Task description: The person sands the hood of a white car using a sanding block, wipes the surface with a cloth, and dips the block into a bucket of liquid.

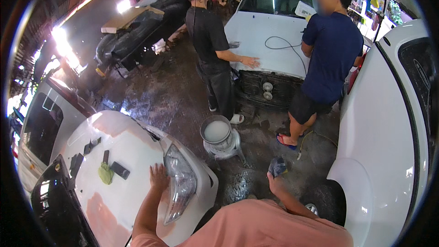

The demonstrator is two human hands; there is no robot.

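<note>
My left hand (158,177) lies flat with fingers spread on the white car panel (123,148), right beside the clear headlight (180,180). Pinkish-brown patches mark the panel's paint. My right hand (273,184) is raised over the wet floor, closed on a dark sheet of sandpaper (277,166). On the panel, left of my left hand, rest a yellow-green cloth (105,174), a dark rectangular block (120,170) and several small dark pieces.
A bucket (217,145) of cloudy liquid stands on a stool (235,140) ahead. Two people (208,36) (329,59) stand by another white car (256,32); one touches its hood. A cable (286,48) lies on that hood. A white vehicle (370,155) flanks me at right.
</note>
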